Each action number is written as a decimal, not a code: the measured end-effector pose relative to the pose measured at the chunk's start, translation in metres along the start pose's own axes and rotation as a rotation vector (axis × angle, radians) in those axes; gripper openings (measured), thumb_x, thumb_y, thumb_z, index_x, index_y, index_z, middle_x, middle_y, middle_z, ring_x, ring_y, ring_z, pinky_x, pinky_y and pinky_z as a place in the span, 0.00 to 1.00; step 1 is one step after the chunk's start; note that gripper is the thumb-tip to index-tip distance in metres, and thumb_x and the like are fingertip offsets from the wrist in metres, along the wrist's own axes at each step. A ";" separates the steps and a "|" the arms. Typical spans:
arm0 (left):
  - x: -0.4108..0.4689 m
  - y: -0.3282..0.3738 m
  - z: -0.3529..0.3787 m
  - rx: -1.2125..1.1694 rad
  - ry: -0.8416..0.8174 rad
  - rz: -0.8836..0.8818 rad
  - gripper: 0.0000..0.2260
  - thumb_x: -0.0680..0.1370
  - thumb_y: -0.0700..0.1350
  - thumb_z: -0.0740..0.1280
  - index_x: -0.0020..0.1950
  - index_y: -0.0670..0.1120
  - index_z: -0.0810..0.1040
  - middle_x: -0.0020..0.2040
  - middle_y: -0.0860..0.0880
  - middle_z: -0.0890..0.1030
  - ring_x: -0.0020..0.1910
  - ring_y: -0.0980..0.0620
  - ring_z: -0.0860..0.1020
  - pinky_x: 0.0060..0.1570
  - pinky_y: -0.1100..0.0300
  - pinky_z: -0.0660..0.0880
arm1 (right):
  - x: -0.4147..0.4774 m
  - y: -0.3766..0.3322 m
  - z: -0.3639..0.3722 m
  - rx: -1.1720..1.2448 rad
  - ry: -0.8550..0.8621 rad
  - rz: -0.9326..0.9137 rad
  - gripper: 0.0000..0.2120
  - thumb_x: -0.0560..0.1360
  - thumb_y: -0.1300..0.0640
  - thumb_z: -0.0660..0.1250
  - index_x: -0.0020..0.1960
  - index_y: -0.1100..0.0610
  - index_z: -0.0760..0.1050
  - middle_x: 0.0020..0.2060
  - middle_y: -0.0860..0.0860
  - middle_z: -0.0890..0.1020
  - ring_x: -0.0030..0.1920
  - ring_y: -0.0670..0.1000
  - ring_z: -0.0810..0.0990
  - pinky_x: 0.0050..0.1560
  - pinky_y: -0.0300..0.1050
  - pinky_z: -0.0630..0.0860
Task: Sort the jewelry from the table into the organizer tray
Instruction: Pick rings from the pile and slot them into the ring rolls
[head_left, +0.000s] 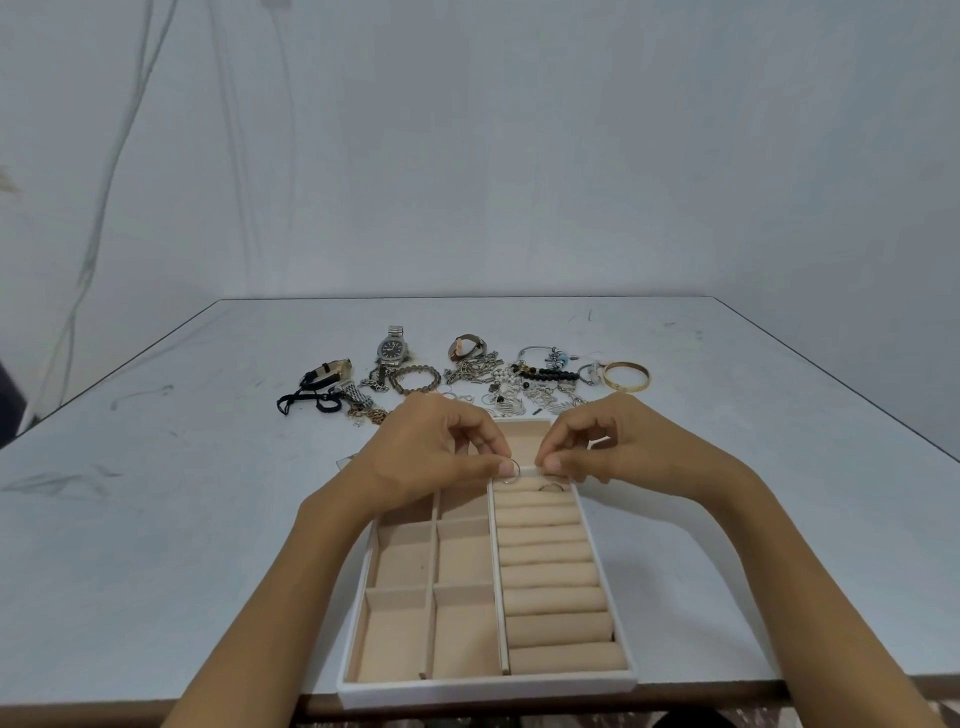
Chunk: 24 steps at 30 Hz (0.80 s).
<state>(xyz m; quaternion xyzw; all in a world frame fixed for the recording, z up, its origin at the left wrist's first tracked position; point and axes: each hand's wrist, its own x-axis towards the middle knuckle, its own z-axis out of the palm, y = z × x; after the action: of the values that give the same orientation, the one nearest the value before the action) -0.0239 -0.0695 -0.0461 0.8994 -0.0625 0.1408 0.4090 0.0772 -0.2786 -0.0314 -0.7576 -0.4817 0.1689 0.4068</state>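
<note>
Jewelry (498, 384) lies in a loose row on the table (156, 493) just beyond both hands: a steel watch (390, 349) past the left hand's knuckles, a gold bangle (626, 375) past the right hand's. The organizer tray (488, 688) sits beneath the hands and between the forearms.

The left hand (431, 457) is curled narrow, thumb and forefinger pinching a thin ring (511, 467) over the far end of the padded rolls (550, 571). The right hand (618, 447) is curled as well, with its fingertips bunched just beside the left hand's, at the white divider (525, 470). Whether it grips anything I cannot tell.

A second ring (550, 487) is tucked between rolls directly under the right fingertips. The square compartments lie under the left wrist.
</note>
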 end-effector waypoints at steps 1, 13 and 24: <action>0.000 0.000 0.000 0.000 -0.001 -0.001 0.06 0.68 0.51 0.78 0.40 0.51 0.85 0.36 0.52 0.83 0.36 0.43 0.78 0.40 0.46 0.76 | 0.000 0.000 0.000 0.010 0.007 -0.004 0.01 0.73 0.61 0.73 0.43 0.57 0.83 0.35 0.51 0.83 0.36 0.45 0.78 0.36 0.35 0.72; 0.000 -0.001 -0.001 0.022 -0.014 -0.007 0.08 0.66 0.53 0.77 0.40 0.52 0.85 0.37 0.52 0.84 0.37 0.44 0.78 0.42 0.46 0.76 | 0.003 0.005 0.001 0.025 -0.007 0.034 0.05 0.68 0.63 0.76 0.44 0.56 0.84 0.35 0.53 0.82 0.37 0.47 0.77 0.40 0.36 0.72; -0.002 0.002 -0.002 -0.017 -0.050 -0.006 0.07 0.66 0.51 0.79 0.40 0.52 0.85 0.37 0.46 0.83 0.37 0.41 0.75 0.40 0.45 0.75 | 0.000 0.023 0.004 -0.312 0.250 0.143 0.12 0.79 0.57 0.63 0.61 0.51 0.77 0.57 0.45 0.78 0.58 0.44 0.75 0.54 0.36 0.68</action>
<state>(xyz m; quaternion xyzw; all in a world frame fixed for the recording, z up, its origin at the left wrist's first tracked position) -0.0263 -0.0692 -0.0444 0.8994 -0.0711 0.1166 0.4153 0.0883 -0.2812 -0.0513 -0.8587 -0.3931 0.0254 0.3278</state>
